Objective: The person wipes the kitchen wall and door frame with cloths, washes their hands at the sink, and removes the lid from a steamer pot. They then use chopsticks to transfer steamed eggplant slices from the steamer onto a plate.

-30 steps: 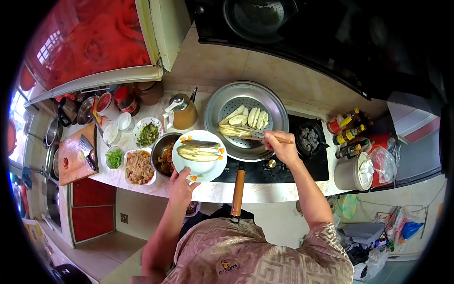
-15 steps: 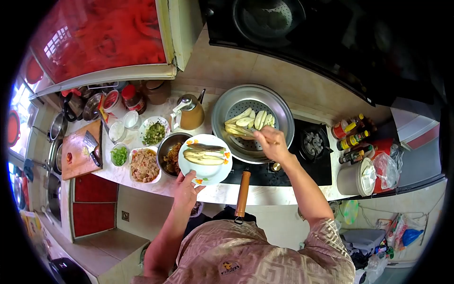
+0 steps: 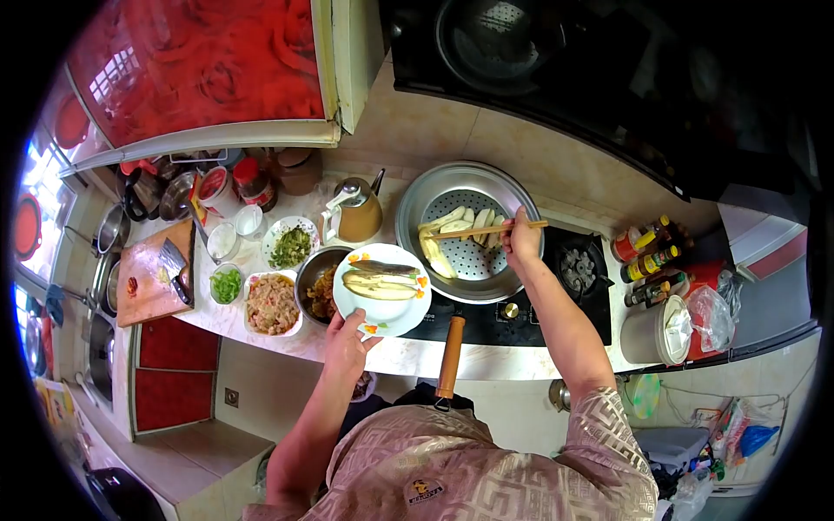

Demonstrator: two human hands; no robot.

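My left hand [image 3: 350, 337] grips the lower left rim of a white plate [image 3: 401, 321] with orange flower marks. Several long pieces of eggplant [image 3: 380, 286] lie on that plate. Over the right side of a metal steamer pan [image 3: 415, 201], my right hand [image 3: 522, 239] is closed on wooden chopsticks [image 3: 469, 231], which reach left across the pan. Pale eggplant pieces [image 3: 439, 259] rest on its perforated base, one of them slanting down at the left below the chopstick tips.
Left of the plate are a steel bowl [image 3: 306, 271], a dish of minced meat [image 3: 271, 304], chopped greens [image 3: 226, 285] and a cleaver [image 3: 176, 267] on a cutting board [image 3: 143, 308]. A kettle [image 3: 359, 219] stands behind. Sauce bottles [image 3: 650, 263] and a bin [image 3: 643, 337] are at the right.
My right hand has moved up and right with the chopsticks. An eggplant piece in the pan now slants down at the left. The plate remains in my left hand, and the view has shifted slightly.
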